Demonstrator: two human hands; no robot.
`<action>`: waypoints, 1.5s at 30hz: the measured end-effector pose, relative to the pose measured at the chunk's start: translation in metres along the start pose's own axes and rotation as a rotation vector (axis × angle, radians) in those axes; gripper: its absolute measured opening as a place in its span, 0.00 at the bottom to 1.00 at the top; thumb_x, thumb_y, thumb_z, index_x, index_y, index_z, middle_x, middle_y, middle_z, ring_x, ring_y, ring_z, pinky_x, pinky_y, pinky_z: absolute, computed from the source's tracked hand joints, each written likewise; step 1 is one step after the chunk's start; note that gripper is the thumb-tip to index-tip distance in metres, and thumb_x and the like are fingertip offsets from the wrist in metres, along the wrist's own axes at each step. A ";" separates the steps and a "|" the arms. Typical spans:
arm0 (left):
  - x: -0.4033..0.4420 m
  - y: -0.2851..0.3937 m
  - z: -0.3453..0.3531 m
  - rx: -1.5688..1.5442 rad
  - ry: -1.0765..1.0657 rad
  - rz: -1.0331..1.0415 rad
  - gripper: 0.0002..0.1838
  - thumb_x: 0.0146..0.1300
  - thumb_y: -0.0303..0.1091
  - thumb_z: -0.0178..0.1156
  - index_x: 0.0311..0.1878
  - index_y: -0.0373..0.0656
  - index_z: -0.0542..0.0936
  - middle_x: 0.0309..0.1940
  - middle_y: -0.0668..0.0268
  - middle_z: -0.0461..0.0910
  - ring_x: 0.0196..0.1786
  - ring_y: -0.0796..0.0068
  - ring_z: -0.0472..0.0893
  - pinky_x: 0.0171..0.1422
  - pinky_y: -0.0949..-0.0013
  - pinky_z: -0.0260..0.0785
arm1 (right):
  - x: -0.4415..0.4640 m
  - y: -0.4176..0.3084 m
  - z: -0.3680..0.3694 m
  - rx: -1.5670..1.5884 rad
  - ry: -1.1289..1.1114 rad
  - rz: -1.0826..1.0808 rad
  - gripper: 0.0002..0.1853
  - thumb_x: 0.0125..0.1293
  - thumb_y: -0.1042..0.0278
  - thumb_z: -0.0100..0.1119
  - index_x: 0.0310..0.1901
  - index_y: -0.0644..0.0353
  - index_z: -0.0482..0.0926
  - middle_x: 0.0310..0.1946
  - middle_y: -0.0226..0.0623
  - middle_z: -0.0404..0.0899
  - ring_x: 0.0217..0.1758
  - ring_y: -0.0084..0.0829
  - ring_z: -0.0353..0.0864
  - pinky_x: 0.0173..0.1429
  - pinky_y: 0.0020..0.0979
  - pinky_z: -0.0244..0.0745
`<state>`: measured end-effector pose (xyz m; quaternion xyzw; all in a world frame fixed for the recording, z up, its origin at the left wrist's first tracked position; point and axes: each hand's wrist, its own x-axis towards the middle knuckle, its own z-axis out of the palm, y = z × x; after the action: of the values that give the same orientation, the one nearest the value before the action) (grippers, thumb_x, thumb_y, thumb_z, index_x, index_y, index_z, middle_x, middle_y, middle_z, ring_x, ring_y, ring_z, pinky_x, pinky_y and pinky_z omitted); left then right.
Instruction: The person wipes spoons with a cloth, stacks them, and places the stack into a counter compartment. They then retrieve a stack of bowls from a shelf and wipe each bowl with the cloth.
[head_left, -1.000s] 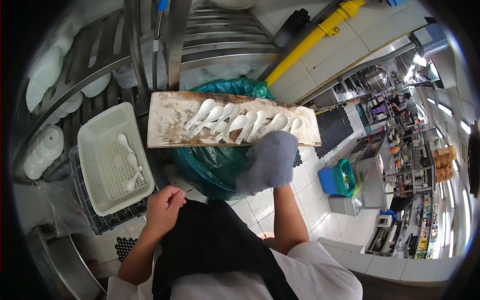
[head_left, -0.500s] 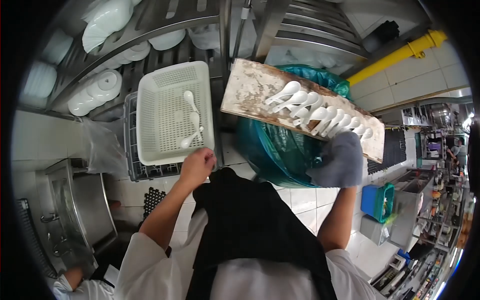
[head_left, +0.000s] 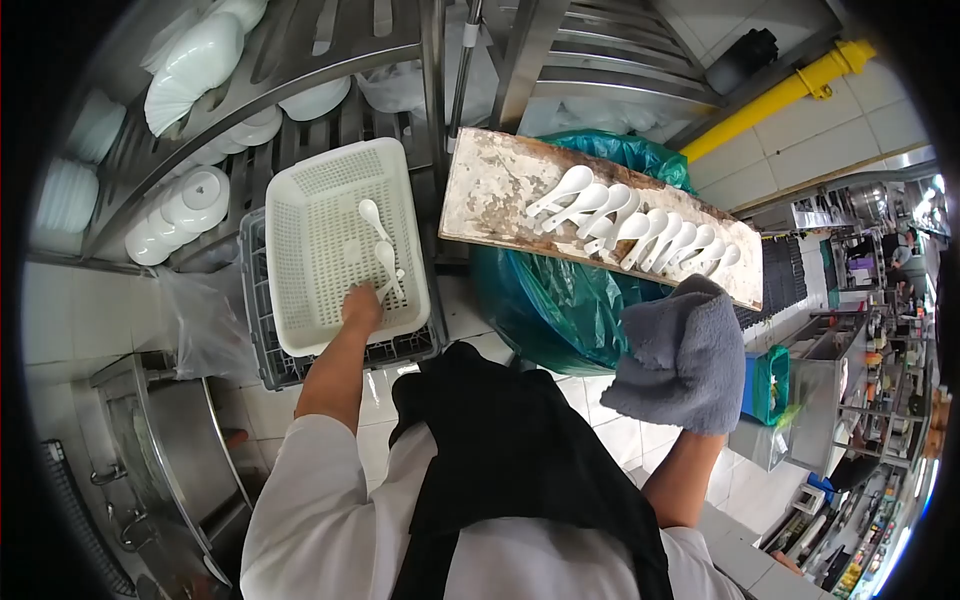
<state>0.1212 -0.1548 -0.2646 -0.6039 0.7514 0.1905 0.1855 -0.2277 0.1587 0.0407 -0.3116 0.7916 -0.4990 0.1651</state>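
Note:
My left hand (head_left: 362, 308) reaches into the white perforated basket (head_left: 283, 230), its fingers closed at the lowest white soup spoon (head_left: 388, 288). Two more white spoons, an upper spoon (head_left: 373, 218) and a middle spoon (head_left: 387, 262), lie just beyond it. A thick grey cloth (head_left: 680, 355) covers my right hand, which holds it from beneath; its fingers are hidden. Beyond the cloth, several white spoons (head_left: 632, 228) lie in an overlapping row on a worn wooden board (head_left: 490, 190).
The board rests across a bin lined with a green bag (head_left: 545, 310). A dark crate (head_left: 255, 300) sits under the basket. Metal shelves (head_left: 390, 40) hold white bowls (head_left: 195, 200) at the upper left. A yellow pipe (head_left: 770, 100) runs along the right wall.
My left hand has moved forward from the basket's near edge to the spoons inside. My right hand, with the cloth, has drawn back from the board.

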 end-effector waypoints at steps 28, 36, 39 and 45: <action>-0.179 0.062 -0.226 -0.935 0.110 0.583 0.08 0.64 0.29 0.59 0.39 0.34 0.82 0.27 0.62 0.83 0.28 0.75 0.80 0.35 0.71 0.72 | 0.018 -0.070 0.224 -0.295 -0.621 -1.318 0.03 0.44 0.66 0.64 0.20 0.50 0.79 0.19 0.35 0.73 0.28 0.39 0.76 0.35 0.43 0.63; -0.166 0.117 -0.183 -1.608 0.113 0.394 0.10 0.68 0.36 0.63 0.37 0.37 0.83 0.27 0.71 0.81 0.28 0.83 0.77 0.36 0.77 0.70 | 0.015 -0.078 0.183 -0.644 -0.865 -1.084 0.12 0.51 0.61 0.58 0.32 0.61 0.76 0.32 0.43 0.74 0.42 0.45 0.74 0.53 0.43 0.66; -0.177 0.126 -0.139 -1.756 -0.019 0.380 0.14 0.71 0.40 0.61 0.38 0.37 0.82 0.29 0.70 0.82 0.31 0.81 0.79 0.40 0.77 0.71 | 0.011 -0.057 0.181 -0.326 -0.542 -1.088 0.15 0.53 0.59 0.58 0.36 0.63 0.76 0.34 0.46 0.75 0.45 0.46 0.74 0.54 0.43 0.66; -0.184 0.138 -0.161 -1.982 -0.104 0.175 0.18 0.76 0.46 0.51 0.38 0.40 0.77 0.27 0.68 0.81 0.27 0.76 0.78 0.35 0.73 0.71 | -0.004 0.008 0.192 -0.010 -0.651 -0.704 0.14 0.56 0.62 0.58 0.38 0.64 0.76 0.36 0.45 0.75 0.47 0.45 0.74 0.58 0.40 0.66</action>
<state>0.0158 -0.0559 -0.0241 -0.4196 0.2857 0.7710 -0.3846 -0.1176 0.0318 -0.0528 -0.7016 0.5475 -0.3974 0.2237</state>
